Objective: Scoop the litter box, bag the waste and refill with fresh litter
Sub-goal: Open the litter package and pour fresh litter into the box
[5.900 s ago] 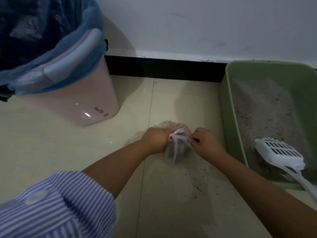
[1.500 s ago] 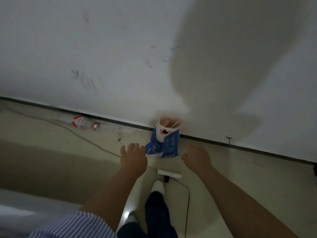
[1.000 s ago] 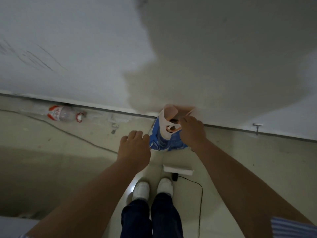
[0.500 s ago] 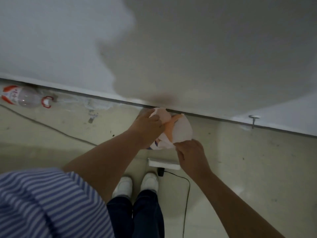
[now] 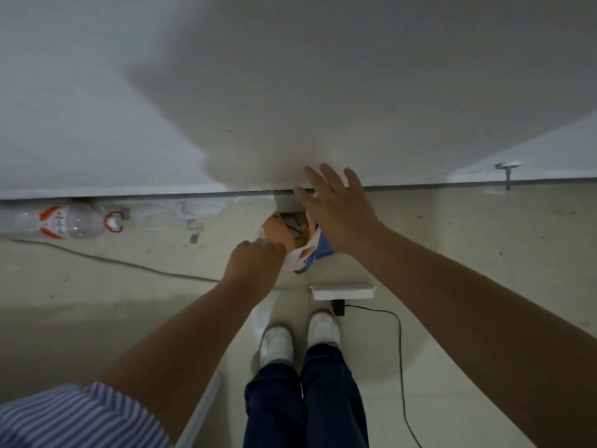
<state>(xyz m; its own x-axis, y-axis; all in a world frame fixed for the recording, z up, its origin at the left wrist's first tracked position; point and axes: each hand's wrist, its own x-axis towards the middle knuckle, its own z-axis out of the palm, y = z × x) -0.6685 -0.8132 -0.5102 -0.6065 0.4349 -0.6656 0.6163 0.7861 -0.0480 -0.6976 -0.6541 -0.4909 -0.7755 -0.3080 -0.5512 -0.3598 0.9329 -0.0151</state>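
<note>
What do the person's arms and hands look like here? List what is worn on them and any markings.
Both forearms are bare. The left arm carries a short sleeve with blue and white stripes, pushed up near the elbow. No sleeve shows on the right arm within the frame. The left hand and right hand wear no gloves, and no rings, watch or markings can be made out.

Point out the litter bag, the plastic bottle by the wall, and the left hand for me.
litter bag [image 5: 292, 229]: head view, on its open top near the wall.
plastic bottle [image 5: 76, 220]: head view, on its clear body, lying on the floor.
left hand [image 5: 255, 261]: head view, on its back, gripping the bag's rim.
</note>
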